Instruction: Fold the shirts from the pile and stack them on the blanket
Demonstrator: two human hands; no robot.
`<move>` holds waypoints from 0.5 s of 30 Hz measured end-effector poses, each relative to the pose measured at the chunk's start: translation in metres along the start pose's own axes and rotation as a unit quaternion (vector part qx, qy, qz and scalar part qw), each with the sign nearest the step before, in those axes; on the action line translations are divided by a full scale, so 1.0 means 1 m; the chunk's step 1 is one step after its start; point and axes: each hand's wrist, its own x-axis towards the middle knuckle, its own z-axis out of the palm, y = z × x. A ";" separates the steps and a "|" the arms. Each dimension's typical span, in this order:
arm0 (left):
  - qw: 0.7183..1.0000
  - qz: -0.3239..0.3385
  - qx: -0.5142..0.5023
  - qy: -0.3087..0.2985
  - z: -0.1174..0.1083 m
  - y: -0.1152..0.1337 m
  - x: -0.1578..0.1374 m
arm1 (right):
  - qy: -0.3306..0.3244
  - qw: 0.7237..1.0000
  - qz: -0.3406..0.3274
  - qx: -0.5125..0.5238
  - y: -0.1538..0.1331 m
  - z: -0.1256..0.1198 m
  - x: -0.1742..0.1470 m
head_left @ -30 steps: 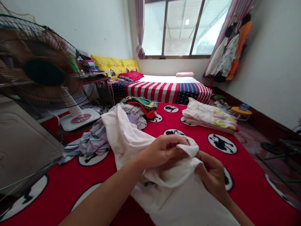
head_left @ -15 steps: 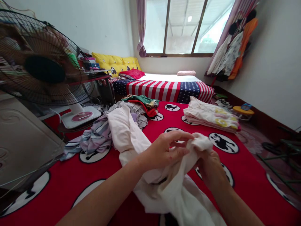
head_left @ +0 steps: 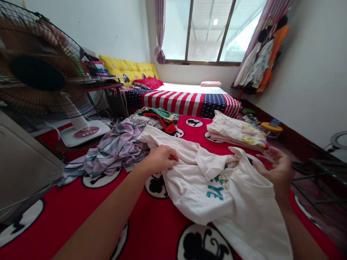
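Note:
A white T-shirt (head_left: 189, 180) with blue lettering and a small printed figure lies spread but rumpled on the red blanket (head_left: 151, 231). My left hand (head_left: 164, 157) is closed at the shirt's left side, its curled fingers pinching the cloth. Over by the collar and shoulder, my right hand (head_left: 276, 169) is open with its fingers apart, and no cloth shows between them. Left of the shirt lies a heap of crumpled clothes (head_left: 114, 148), grey, lilac and striped. A folded stack of pale clothes (head_left: 235, 130) with yellow patches sits beyond the shirt to the right.
An electric fan (head_left: 40, 72) stands close on the left. At the back is a bed with a stars-and-stripes cover (head_left: 179, 103) under the window. Clothes hang on the right wall, including an orange garment (head_left: 272, 57). A dark metal rack (head_left: 320, 177) stands at the right.
The bunched white cloth is now spread out, showing its print and collar. My right hand has let go and moved right; my left hand has moved left along the shirt.

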 end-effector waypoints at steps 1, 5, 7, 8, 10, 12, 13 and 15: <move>1.000 -0.008 0.015 0.003 0.002 -0.003 0.002 | 0.034 0.999 -0.026 -0.003 -0.016 0.003 -0.006; 0.999 -0.021 0.041 -0.005 0.011 -0.012 0.007 | -0.154 0.987 -0.008 0.050 -0.065 0.029 -0.047; 0.998 -0.023 0.057 -0.004 0.015 -0.015 0.009 | -0.277 0.960 0.016 0.042 -0.066 0.047 -0.069; 0.997 -0.028 0.075 0.002 0.016 -0.015 0.009 | -0.321 0.947 0.019 0.027 -0.061 0.056 -0.078; 0.991 -0.046 0.125 0.017 0.020 -0.014 0.010 | -0.370 0.929 0.021 -0.007 -0.045 0.071 -0.093; 0.984 -0.055 0.168 0.023 0.023 -0.012 0.011 | -0.379 0.924 0.026 -0.033 -0.029 0.080 -0.100; 0.981 -0.057 0.182 0.023 0.024 -0.011 0.011 | -0.377 0.925 0.029 -0.040 -0.022 0.082 -0.102; 0.979 -0.055 0.196 0.023 0.027 -0.010 0.011 | -0.371 0.927 0.038 -0.041 -0.013 0.085 -0.102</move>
